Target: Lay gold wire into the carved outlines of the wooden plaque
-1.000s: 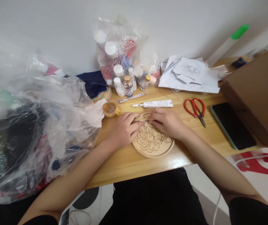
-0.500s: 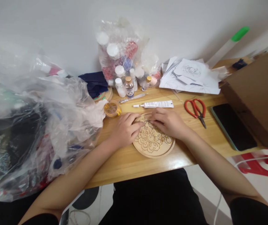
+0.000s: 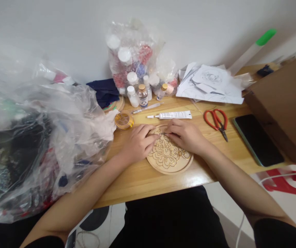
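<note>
A round wooden board (image 3: 160, 167) with a raised rim lies on the table, its face covered with a flower pattern outlined in gold wire (image 3: 166, 152). Over its upper left edge bends my left hand (image 3: 141, 142), closed on the rim, thumb and fingertips close to the wirework. From the upper right, my right hand (image 3: 186, 135) rests on the board and pinches a thin dark tool (image 3: 163, 133) whose tip points left, toward my left fingertips. The exact kind of tool is too small to tell. My fingers cover part of the pattern's top.
Behind the board lie a glue tube (image 3: 175, 114), a pen-like tool (image 3: 148, 108) and a spool of gold wire (image 3: 124, 120). Red-handled pliers (image 3: 216, 122) and a phone (image 3: 257, 139) lie right, beside a cardboard box (image 3: 284, 103). Bottles (image 3: 143, 96) stand behind; plastic bags (image 3: 80, 127) crowd the left.
The dark tool's tip has shifted very slightly at the board's top. Both hands stay in nearly the same place, and the board has not moved.
</note>
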The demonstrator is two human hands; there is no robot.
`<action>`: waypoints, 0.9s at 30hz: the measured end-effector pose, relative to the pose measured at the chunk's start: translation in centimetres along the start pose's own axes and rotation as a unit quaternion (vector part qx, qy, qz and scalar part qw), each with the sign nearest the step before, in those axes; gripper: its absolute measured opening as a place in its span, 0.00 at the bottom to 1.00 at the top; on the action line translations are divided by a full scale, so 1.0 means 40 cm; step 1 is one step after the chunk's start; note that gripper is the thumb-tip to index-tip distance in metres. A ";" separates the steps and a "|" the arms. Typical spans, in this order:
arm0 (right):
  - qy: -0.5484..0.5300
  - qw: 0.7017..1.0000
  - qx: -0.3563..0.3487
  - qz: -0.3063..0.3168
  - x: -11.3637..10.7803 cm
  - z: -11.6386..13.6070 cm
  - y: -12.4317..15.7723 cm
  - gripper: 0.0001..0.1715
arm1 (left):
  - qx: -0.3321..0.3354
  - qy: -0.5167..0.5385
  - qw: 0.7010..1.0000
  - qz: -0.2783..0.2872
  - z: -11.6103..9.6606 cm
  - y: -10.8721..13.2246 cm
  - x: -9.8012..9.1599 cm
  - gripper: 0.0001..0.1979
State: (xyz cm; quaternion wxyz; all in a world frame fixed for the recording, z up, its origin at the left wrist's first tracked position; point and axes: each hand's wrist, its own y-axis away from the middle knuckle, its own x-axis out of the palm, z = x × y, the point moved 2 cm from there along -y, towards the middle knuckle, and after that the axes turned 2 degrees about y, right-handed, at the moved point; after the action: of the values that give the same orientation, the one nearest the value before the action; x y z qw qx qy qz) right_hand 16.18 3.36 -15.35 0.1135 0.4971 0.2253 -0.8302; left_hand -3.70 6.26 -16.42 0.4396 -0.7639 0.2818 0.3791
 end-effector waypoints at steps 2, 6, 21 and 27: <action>0.000 1.000 0.001 -0.004 0.001 -0.001 0.000 0.08 | -0.001 -0.002 1.000 0.003 0.000 0.000 -0.001 0.10; -0.008 1.000 -0.005 -0.006 0.002 -0.002 -0.001 0.09 | -0.007 0.000 1.000 0.009 0.001 0.000 0.001 0.10; -0.020 1.000 0.011 0.002 0.000 0.000 -0.002 0.09 | 0.000 -0.002 1.000 -0.002 0.000 0.000 0.000 0.10; -0.086 0.996 0.019 -0.011 0.000 -0.005 -0.001 0.08 | 0.003 -0.003 1.000 -0.001 -0.001 -0.001 0.000 0.11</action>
State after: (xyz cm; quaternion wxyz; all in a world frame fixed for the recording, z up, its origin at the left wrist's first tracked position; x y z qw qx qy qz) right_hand 16.31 3.49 -15.42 0.1144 0.4233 0.2045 -0.8752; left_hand -3.67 6.25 -16.38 0.4432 -0.7617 0.2806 0.3804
